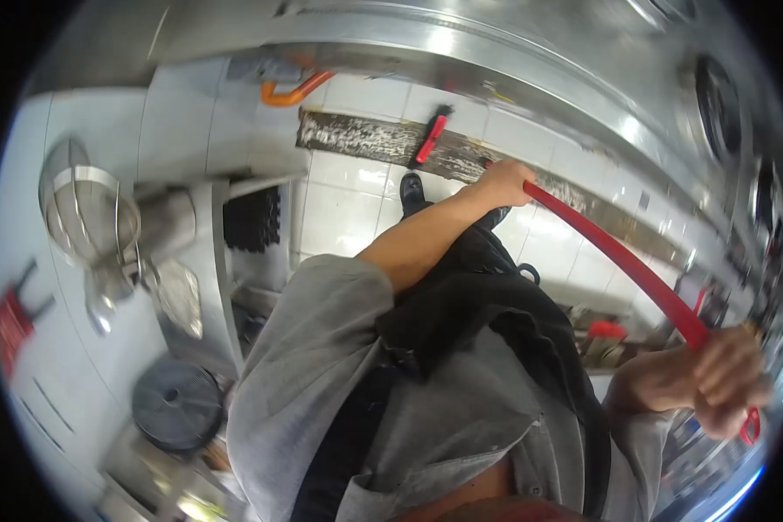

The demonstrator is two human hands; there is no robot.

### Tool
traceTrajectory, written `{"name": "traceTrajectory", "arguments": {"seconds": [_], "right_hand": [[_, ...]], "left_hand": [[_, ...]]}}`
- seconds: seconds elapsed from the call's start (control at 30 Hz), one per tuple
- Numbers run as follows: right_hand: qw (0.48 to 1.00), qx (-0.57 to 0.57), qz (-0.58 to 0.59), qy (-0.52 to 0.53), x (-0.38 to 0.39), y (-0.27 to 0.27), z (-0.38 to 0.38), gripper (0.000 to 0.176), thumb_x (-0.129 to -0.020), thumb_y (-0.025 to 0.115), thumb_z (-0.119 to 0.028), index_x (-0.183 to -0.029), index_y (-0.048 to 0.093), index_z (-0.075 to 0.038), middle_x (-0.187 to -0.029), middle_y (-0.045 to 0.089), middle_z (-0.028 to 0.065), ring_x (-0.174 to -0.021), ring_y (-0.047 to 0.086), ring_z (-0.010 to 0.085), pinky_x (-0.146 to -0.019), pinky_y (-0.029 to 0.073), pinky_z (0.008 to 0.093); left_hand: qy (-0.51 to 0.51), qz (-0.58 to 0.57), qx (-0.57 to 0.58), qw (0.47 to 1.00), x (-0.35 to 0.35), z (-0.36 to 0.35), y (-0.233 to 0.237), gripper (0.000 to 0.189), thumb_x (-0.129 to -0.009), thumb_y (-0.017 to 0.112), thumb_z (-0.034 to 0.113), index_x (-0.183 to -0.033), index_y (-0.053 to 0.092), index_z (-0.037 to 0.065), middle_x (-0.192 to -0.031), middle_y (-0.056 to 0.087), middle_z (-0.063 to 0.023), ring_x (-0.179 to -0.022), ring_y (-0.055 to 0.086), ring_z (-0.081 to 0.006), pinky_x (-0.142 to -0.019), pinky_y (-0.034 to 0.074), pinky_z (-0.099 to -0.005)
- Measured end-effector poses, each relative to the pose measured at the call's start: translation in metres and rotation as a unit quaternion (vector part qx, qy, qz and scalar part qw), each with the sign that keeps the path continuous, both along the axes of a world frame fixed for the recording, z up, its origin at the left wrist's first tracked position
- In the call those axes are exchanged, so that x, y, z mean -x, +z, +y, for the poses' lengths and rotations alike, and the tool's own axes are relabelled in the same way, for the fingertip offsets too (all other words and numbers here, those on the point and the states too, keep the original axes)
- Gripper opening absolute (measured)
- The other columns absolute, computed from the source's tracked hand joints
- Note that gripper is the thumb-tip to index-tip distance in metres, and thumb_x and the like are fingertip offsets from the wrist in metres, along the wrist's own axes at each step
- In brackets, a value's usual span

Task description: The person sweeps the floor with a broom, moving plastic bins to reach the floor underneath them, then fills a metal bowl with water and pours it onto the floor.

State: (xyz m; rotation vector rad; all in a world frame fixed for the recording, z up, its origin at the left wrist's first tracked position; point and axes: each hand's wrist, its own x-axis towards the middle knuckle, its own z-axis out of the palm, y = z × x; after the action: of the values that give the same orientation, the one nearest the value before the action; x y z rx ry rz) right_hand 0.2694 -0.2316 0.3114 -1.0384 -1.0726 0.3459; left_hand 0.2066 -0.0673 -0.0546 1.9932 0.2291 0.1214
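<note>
A long red broom handle (613, 252) slants across in front of my body. My left hand (504, 183) is closed round it lower down, with the arm stretched forward. Near the upper end my right hand (729, 383) grips it, somewhat blurred; a red loop shows just below that fist. Down at floor level is the red broom head (431, 139) with dark bristles, over a dark strip (356, 135) patched with white. Most of the handle between my left hand and the head is hidden.
A steel counter (461, 39) runs along the front and right. An orange pipe (295, 91) bends beneath it. White floor tiles (343, 204) surround my dark shoe (411, 187). At left, strainers (91, 213) hang on the tiled wall, above a round dark grey lid-like object (176, 404).
</note>
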Motion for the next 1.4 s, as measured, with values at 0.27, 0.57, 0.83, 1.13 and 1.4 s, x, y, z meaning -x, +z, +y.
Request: {"name": "traceTrajectory", "arguments": {"seconds": [0.27,0.57,0.83,1.13,1.4], "right_hand": [[0.931,0.091,0.1,-0.339,-0.007,-0.105,-0.074,0.009,-0.075,0.055,-0.005,-0.067,0.053,-0.002,-0.057,0.055,0.0086,-0.05,0.054,0.0206,-0.051,0.045,0.0327],[0.907,0.077,0.093,-0.404,-0.034,-0.093,-0.163,0.021,-0.08,0.054,-0.011,-0.064,0.041,-0.006,-0.056,0.044,0.0027,-0.045,0.043,0.0167,-0.046,0.038,0.0305],[0.899,0.009,-0.109,-0.424,-0.051,-0.016,-0.255,0.027,-0.08,0.056,-0.019,-0.06,0.04,-0.012,-0.053,0.044,-0.0044,-0.042,0.043,0.0057,-0.041,0.033,0.0216],[0.854,-0.014,0.108,-0.508,-0.047,-0.065,-0.249,0.017,-0.078,0.055,-0.013,-0.066,0.043,-0.009,-0.054,0.043,0.0004,-0.043,0.042,0.0099,-0.044,0.037,0.0258],[0.82,-0.075,0.156,-0.546,-0.018,-0.068,-0.213,0.025,-0.085,0.054,-0.012,-0.069,0.035,-0.011,-0.05,0.034,-0.0007,-0.039,0.034,0.0108,-0.041,0.034,0.0298]], "left_hand": [[0.015,0.092,-0.104,0.99,-0.02,0.037,-0.058,0.018,-0.06,0.074,0.02,-0.068,0.064,0.008,-0.072,0.062,-0.0129,-0.074,0.061,-0.0321,-0.068,0.048,-0.0416],[-0.259,0.023,-0.05,0.964,-0.114,-0.112,-0.12,0.02,-0.063,0.071,0.022,-0.061,0.059,0.006,-0.063,0.058,-0.0146,-0.062,0.059,-0.0324,-0.057,0.045,-0.0416],[-0.288,0.01,-0.041,0.957,-0.194,-0.287,-0.025,0.011,-0.063,0.058,0.016,-0.059,0.06,0.007,-0.063,0.06,-0.0178,-0.068,0.061,-0.0358,-0.065,0.049,-0.0443],[-0.179,0.044,-0.12,0.976,-0.116,-0.162,-0.046,0.017,-0.055,0.069,0.025,-0.06,0.064,0.01,-0.059,0.059,-0.0131,-0.059,0.06,-0.0326,-0.056,0.047,-0.0427],[-0.211,0.041,-0.08,0.973,-0.099,-0.204,-0.086,0.03,-0.073,0.061,0.02,-0.052,0.051,0.001,-0.06,0.054,-0.0198,-0.062,0.054,-0.0392,-0.061,0.043,-0.0474]]}}
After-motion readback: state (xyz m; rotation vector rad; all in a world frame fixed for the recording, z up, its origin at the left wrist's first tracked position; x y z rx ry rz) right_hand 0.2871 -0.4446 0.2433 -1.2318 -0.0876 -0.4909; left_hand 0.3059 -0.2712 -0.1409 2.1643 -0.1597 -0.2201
